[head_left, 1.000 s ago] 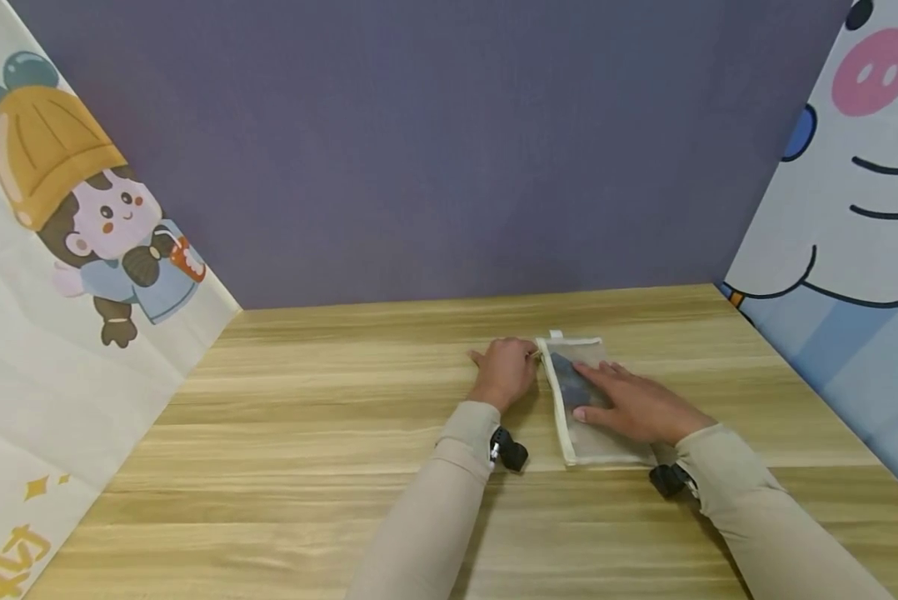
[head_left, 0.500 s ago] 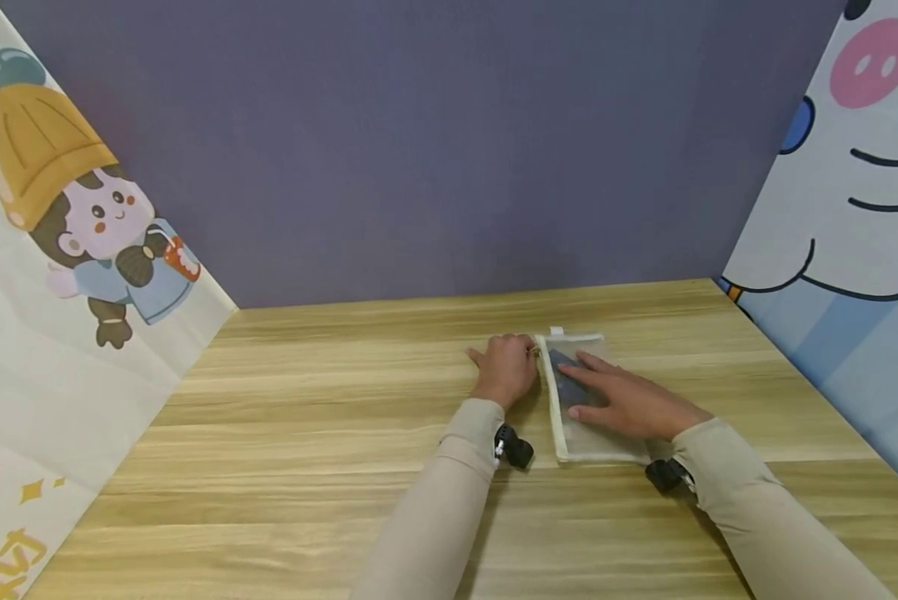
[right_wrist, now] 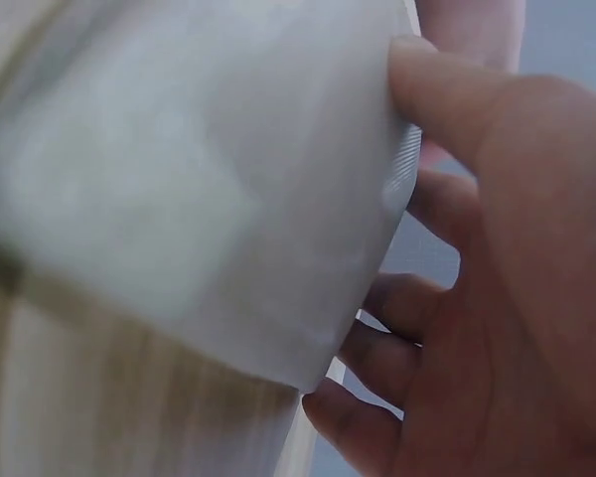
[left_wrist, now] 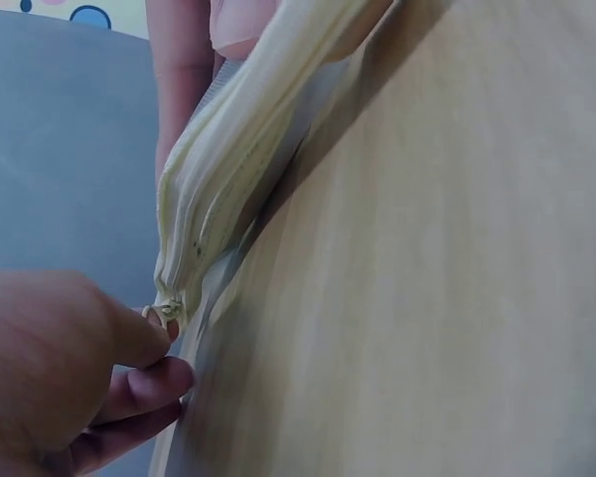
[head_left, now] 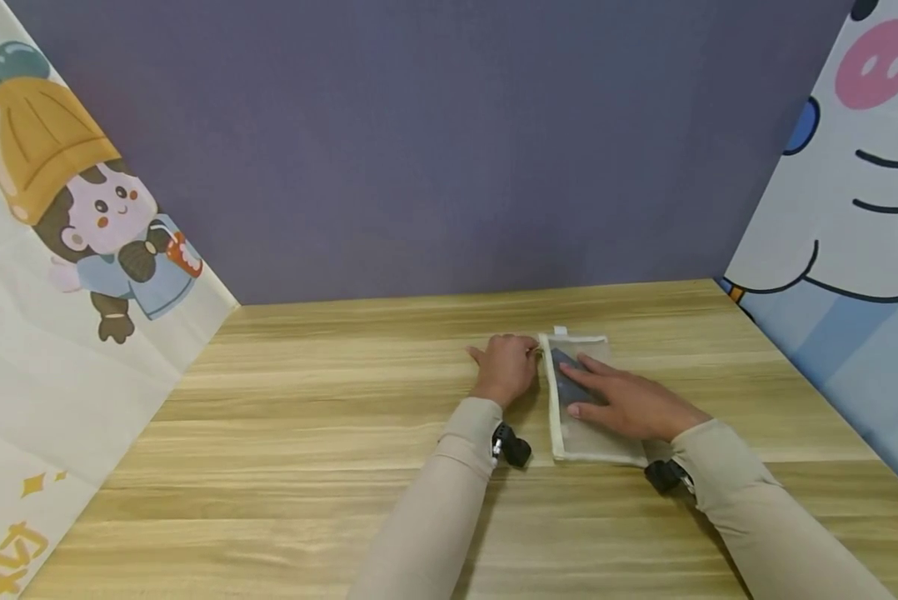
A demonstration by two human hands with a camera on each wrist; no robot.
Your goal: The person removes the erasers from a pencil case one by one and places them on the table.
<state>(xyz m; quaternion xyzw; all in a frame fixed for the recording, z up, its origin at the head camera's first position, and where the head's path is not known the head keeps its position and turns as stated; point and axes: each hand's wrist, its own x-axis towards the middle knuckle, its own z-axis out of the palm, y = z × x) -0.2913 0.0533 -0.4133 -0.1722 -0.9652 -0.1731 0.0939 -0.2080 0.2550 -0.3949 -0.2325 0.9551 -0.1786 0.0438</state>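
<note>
A translucent mesh zipper pouch (head_left: 606, 446) with cream edging lies flat on the wooden table, a dark bluish flat item (head_left: 566, 385) showing through it. At the pouch's far left corner my left hand (head_left: 505, 368) pinches the small zipper pull (left_wrist: 167, 312) between thumb and finger. The cream zipper (left_wrist: 214, 189) runs along the pouch's left side and looks closed in the left wrist view. My right hand (head_left: 629, 404) rests on top of the pouch with spread, fairly straight fingers, covering its right part. In the right wrist view its fingertips (right_wrist: 412, 65) touch the pouch surface.
The wood-grain table (head_left: 306, 467) extends around the pouch. A purple-grey panel (head_left: 449, 150) stands along the back edge. Printed cartoon panels, one at left (head_left: 14, 350) and one at right (head_left: 854, 250), flank the table. A small white tag (head_left: 560, 331) sticks out of the pouch's far edge.
The pouch's near left corner has swung slightly to the left. My right hand's fingers have slid a little leftward on it. The left hand stays at the zipper pull.
</note>
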